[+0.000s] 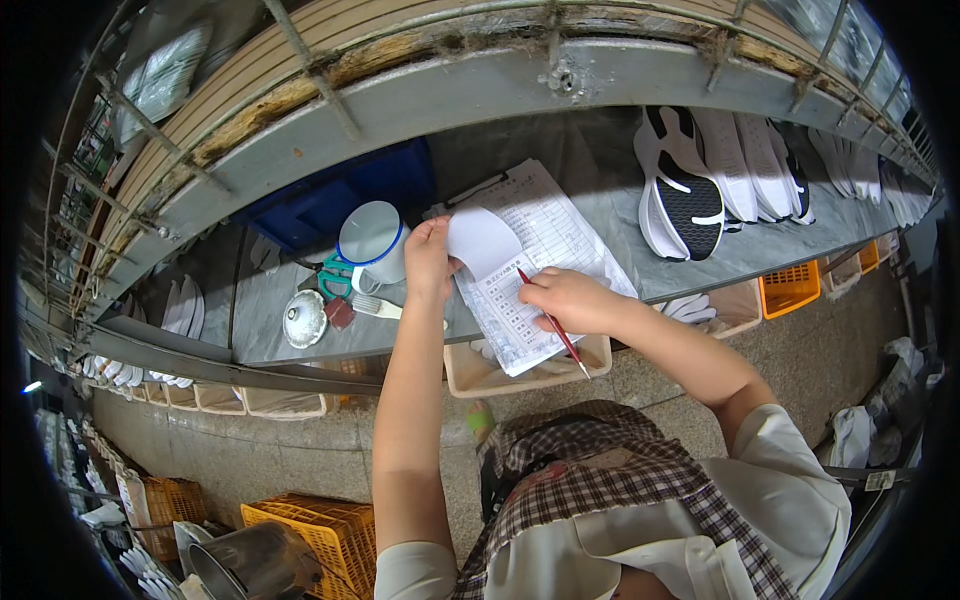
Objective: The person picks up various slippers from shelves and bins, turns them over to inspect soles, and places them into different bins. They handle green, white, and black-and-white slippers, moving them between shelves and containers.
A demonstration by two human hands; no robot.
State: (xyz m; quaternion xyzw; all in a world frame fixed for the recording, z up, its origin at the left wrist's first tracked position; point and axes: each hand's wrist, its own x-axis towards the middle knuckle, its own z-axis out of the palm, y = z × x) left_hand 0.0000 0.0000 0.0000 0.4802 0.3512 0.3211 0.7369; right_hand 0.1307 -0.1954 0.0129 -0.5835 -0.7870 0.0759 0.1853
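Observation:
My left hand (430,258) is closed on the turned-up page of a small paper pad (510,308), its thumb and fingers pinching the sheet's edge. A red pen (565,345) is gripped in my right hand (570,300), its tip close to the pad's upper right part. Under the pad lies a clipboard with printed forms (560,225) on the grey bench. Just left of my left hand stands a white enamel mug (372,240) with a blue rim. Beside it are green-handled scissors (334,276), a white brush (376,307), a reddish-brown block (339,313) and a white lid (304,319).
Several white shoe soles (685,200) stand on the bench at the right. A blue bin (340,190) sits behind the mug. Overhead runs a metal-edged rack (480,95). Lined baskets (530,372) hang below the bench edge; a yellow crate (320,535) is on the floor.

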